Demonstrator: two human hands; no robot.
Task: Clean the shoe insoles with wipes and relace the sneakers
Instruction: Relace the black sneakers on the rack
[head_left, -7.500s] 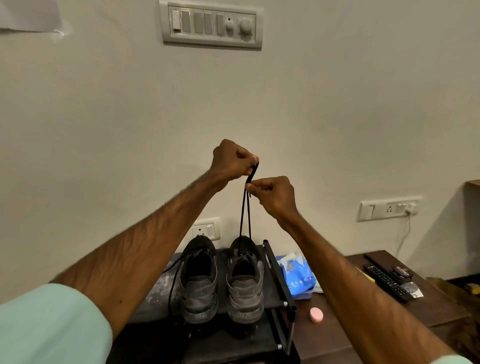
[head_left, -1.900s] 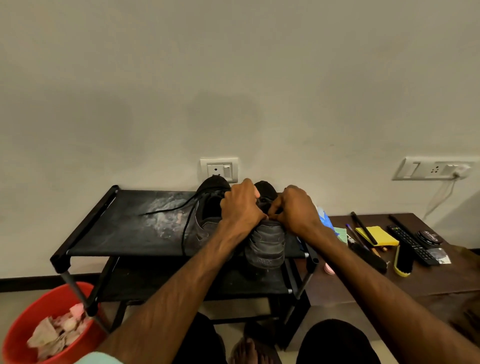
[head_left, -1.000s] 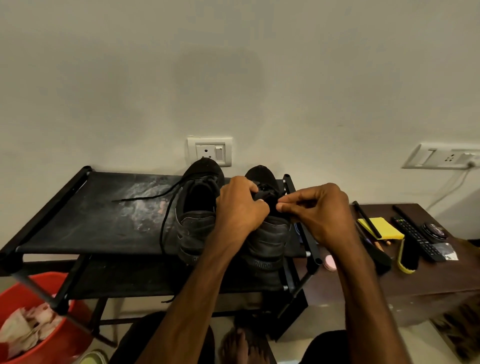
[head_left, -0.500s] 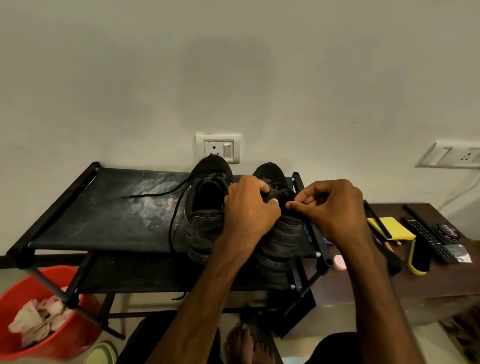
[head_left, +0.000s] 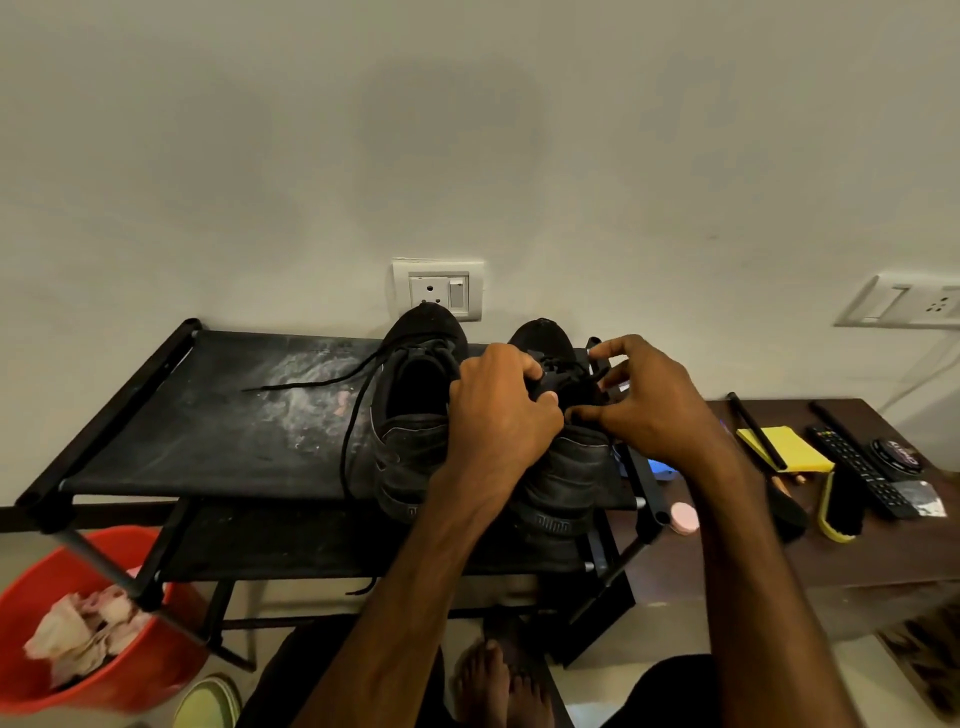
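1. 2 black sneakers are standing side by side on the top shelf of 1 black rack (head_left: 156, 415), with their heels facing the person: the left sneaker (head_left: 410, 415) and the right sneaker (head_left: 566, 483).
2. 1 loose lace (head_left: 311, 383) is trailing from the left sneaker across the shelf, and a further stretch of it is hanging down past the shelf's front edge.
3. 2 hands are working over the right sneaker. The left hand (head_left: 498, 410) is gripping it at the tongue, with its fingers curling tightly over the lacing.
4. The right hand (head_left: 649, 400) is sitting half open just beside the left. Its forefinger is lifting, its thumb is reaching toward the left hand's fingertips, and its other fingers are bending onto the lacing. I cannot tell whether it is pinching a lace.
5. 1 red bucket (head_left: 47, 571) is sitting on the floor under the rack's left end, holding crumpled wipes (head_left: 78, 629) that are too bunched to count.
6. 1 brown table (head_left: 883, 561) is standing against the rack's right side, carrying 1 yellow pad (head_left: 784, 447), 1 remote (head_left: 857, 470), 1 brush (head_left: 839, 506), 1 pink disc (head_left: 683, 518) and 1 round tin (head_left: 896, 453).
7. 2 sockets are showing on the wall: 1 socket (head_left: 439, 288) behind the sneakers and 1 far socket (head_left: 904, 306) above the table.
8. 2 bare feet (head_left: 493, 680) are resting on the floor below the rack.
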